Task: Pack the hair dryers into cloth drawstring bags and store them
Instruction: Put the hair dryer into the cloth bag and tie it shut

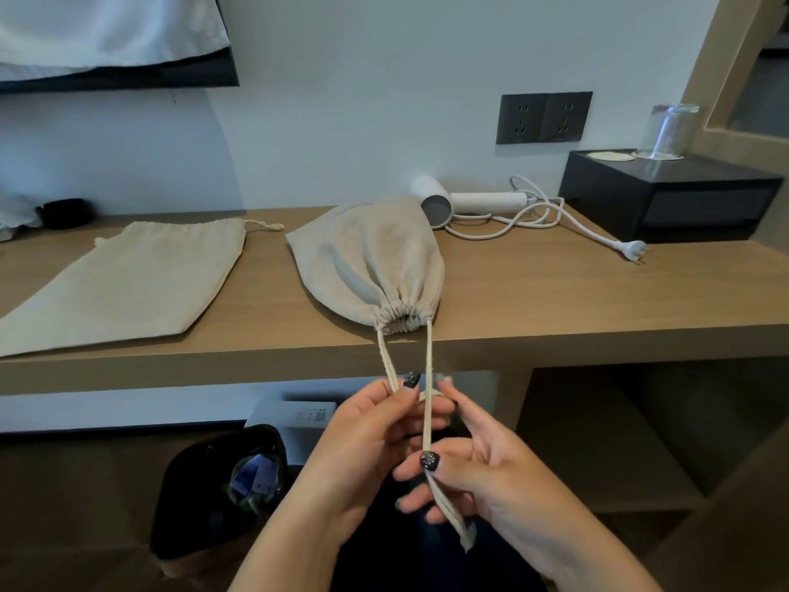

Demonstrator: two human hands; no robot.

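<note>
1. In the head view, a filled cloth bag (371, 267) lay on the wooden worktop (533, 292), with its gathered mouth at the front edge and pulled tight.
2. Two drawstring cords (428, 365) ran from the mouth of this bag down over the edge of the worktop to the hands.
3. The left hand (367, 442) held the left cord, and its fingers (410, 380) were curled and clamped on it near the top of the hand.
4. The right hand (491, 472) pinched the right cord between thumb and fingers, lower than the left hand; the loose end of the cord hung below this hand.
5. The two hands were just beside each other, in front of the worktop and below its edge.
6. A second, flat bag (141, 275) lay on the left part of the worktop, well apart from the filled one, with its own cord at the far end.
7. A white hair dryer (465, 202) lay behind the filled bag, near the wall, and its cable (533, 220) was looped beside it, with the plug (634, 248) resting on the worktop to the right.
8. A black box (670, 194) stood at the right end of the worktop, and a glass (670, 130) stood on top of it.
9. A double wall socket (544, 117) was on the wall above the hair dryer.
</note>
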